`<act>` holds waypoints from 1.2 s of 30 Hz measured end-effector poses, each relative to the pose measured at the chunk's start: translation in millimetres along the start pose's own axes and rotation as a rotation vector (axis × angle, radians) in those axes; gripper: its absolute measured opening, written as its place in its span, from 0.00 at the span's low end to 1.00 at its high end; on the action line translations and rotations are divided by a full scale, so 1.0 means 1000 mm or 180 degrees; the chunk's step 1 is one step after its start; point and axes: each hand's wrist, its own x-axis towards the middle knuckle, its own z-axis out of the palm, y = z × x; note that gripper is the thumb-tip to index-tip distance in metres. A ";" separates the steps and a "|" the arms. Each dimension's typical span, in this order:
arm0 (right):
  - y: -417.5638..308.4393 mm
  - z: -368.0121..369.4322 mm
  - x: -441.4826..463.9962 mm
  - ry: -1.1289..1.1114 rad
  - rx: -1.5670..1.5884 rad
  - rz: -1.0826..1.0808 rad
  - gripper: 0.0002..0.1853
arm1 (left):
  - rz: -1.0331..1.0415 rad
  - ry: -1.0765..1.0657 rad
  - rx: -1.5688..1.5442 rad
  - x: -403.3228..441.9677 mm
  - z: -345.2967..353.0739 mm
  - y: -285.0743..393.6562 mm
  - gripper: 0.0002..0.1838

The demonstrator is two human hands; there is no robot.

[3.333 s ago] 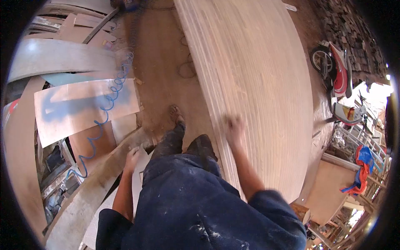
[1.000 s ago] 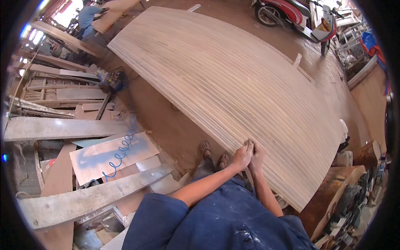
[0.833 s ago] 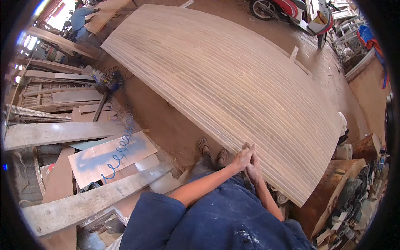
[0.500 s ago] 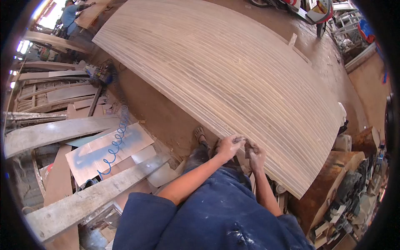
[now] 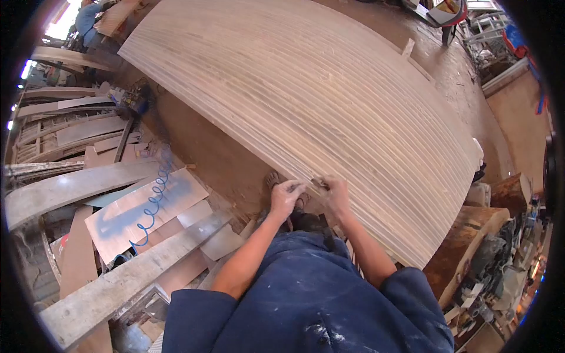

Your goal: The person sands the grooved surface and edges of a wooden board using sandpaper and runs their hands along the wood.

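Observation:
A wide ribbed wooden panel (image 5: 306, 112) with long parallel grooves stretches out in front of me, its near edge running diagonally past my hands. My left hand (image 5: 286, 198) is at this edge, fingers bent and pinched together, with a small dark patch at the fingertips. Just to its right, my right hand (image 5: 334, 195) lies over the edge of the panel, its fingers curled inward around something small and dark. Whatever sits between the fingers is too small to make out. Pale dust coats both hands.
To the left, planks (image 5: 135, 276) and boards lie piled, with a coiled blue hose (image 5: 154, 203) over a blue-stained board (image 5: 147, 212). Thick wood slabs (image 5: 465, 235) stand at right. A person (image 5: 88, 23) is at far left; part of a motorcycle (image 5: 441, 15) shows at the back.
Both hands have shifted left along the panel's near edge, and the gap between them has widened slightly. The view has moved a little too.

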 end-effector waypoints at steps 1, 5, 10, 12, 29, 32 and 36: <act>0.016 -0.001 0.006 0.0198 -0.0119 -0.0335 0.11 | -0.0083 0.0176 -0.0224 -0.003 -0.015 -0.011 0.17; 0.038 -0.011 0.010 0.0039 -0.0722 -0.0424 0.09 | -0.0541 0.0849 -0.0801 -0.027 -0.080 -0.075 0.30; 0.045 -0.010 0.009 -0.0265 -0.1147 -0.0861 0.09 | -0.1105 0.1395 -0.0437 -0.096 -0.149 -0.160 0.32; 0.050 -0.008 0.008 -0.0301 -0.1196 -0.0897 0.09 | -0.1598 0.1574 0.0186 -0.124 -0.170 -0.194 0.27; 0.047 -0.005 0.014 -0.0340 -0.0785 -0.1206 0.09 | -0.1368 0.1095 0.1046 -0.154 -0.217 -0.243 0.16; 0.042 0.003 0.023 -0.0307 -0.0838 -0.1268 0.09 | -0.1397 0.0969 0.0823 -0.147 -0.225 -0.237 0.17; 0.020 0.025 0.042 -0.0371 -0.0700 -0.1059 0.09 | -0.1764 0.1176 -0.0007 -0.140 -0.246 -0.239 0.17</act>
